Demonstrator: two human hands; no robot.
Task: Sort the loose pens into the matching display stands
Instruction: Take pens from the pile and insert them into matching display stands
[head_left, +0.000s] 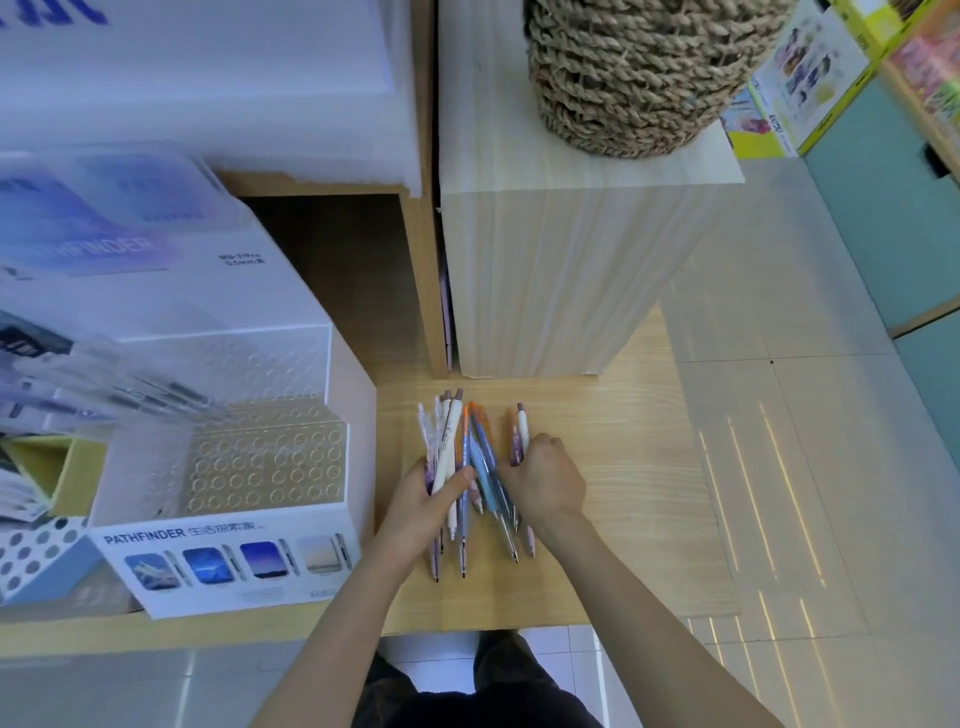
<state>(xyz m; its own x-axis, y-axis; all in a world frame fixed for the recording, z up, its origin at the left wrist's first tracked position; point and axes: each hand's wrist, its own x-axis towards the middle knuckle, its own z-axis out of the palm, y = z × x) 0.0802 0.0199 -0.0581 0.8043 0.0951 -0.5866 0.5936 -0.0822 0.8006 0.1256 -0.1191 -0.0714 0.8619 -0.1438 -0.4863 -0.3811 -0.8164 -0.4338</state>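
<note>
Forearms reach up from bottom centre; left hand (426, 499) and right hand (548, 480) each clasp loose pens (475, 436) mid-frame on the bench (623, 519). They look light, stiff, slippery, likely best pinched mid-barrel.

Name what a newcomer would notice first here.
The fan of loose pens, orange, blue, white and purple, lies on the wooden counter, gathered between the left hand and the right hand, both curled on them. To their left stands the white PATHFINDER display stand, its front grid of holes unfilled. A big woven basket sits on the pale wooden block behind.
</note>
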